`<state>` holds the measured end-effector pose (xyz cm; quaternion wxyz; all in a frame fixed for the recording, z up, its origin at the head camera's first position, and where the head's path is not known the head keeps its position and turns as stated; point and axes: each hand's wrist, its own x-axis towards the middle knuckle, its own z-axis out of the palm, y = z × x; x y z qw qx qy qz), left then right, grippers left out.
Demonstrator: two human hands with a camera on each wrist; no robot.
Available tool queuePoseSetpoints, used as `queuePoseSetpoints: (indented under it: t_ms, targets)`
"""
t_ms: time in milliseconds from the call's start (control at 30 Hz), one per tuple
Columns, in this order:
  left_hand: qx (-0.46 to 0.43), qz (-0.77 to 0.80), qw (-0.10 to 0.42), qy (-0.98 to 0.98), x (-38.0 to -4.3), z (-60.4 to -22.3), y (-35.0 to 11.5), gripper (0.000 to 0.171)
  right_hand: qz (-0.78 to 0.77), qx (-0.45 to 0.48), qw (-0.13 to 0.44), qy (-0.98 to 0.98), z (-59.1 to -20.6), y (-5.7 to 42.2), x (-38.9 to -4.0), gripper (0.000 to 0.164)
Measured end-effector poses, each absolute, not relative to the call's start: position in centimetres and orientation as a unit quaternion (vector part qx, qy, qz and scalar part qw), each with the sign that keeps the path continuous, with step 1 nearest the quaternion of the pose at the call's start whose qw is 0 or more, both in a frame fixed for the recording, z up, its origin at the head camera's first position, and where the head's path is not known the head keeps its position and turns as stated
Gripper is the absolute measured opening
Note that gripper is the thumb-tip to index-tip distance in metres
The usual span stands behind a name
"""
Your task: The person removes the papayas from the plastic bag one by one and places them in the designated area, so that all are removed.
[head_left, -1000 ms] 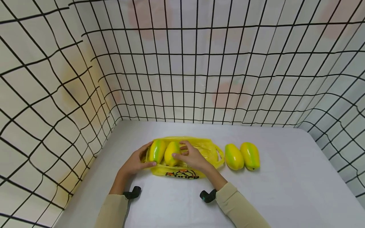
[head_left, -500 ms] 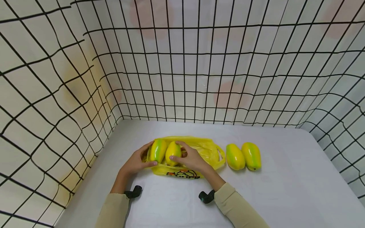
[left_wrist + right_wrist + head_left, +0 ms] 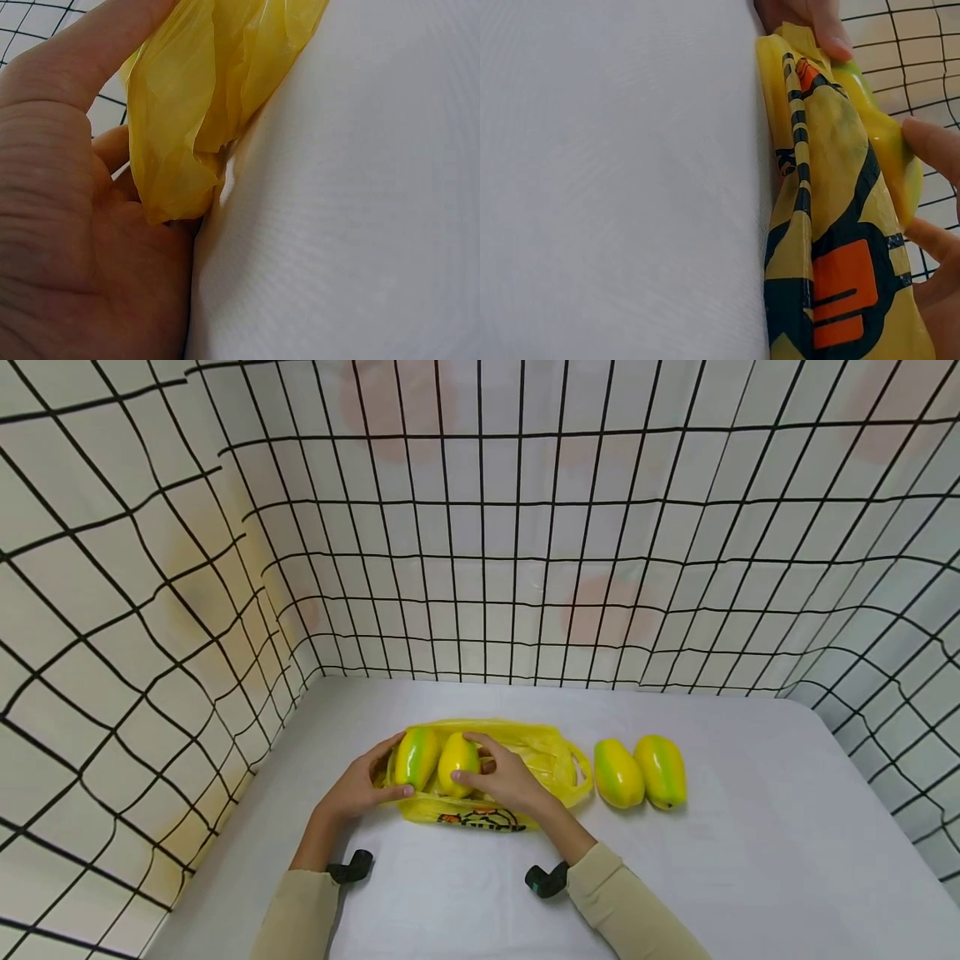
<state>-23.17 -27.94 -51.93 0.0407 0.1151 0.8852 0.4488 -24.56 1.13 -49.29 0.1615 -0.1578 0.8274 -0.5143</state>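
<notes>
On the table lies a yellow plastic bag (image 3: pixel 543 756) on its side, its mouth spread around two yellow-green papayas. One papaya (image 3: pixel 415 760) sits at the bag's left end; the other (image 3: pixel 457 760) is just right of it. My left hand (image 3: pixel 352 789) holds the bag's left end, thumb in front and fingers behind, as the bunched yellow plastic (image 3: pixel 176 142) in the left wrist view shows. My right hand (image 3: pixel 510 777) grips the second papaya between thumb and fingers. In the right wrist view, the bag's printed side (image 3: pixel 840 202) hides the lower part of that papaya (image 3: pixel 892 165).
Two more papayas rest side by side right of the bag, the nearer one (image 3: pixel 618 774) close to the bag's handle (image 3: pixel 581 772) and the farther one (image 3: pixel 660 771) beside it. Black netting (image 3: pixel 517 560) rises around the back and sides of the white table (image 3: pixel 750 827).
My right hand's fingers have come in around the second papaya, and its thumb has slid a little left. The left hand keeps its place on the bag's end.
</notes>
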Motion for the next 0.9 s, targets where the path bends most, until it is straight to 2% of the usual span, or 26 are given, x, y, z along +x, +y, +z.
queuePoseSetpoints:
  t_ms: [900]
  targets:
    - [0.127,0.453,0.038,0.881,-23.0,-51.7,-28.0,0.101,-0.549,-0.143,0.160,0.808,-48.4,4.4,-24.5,0.071]
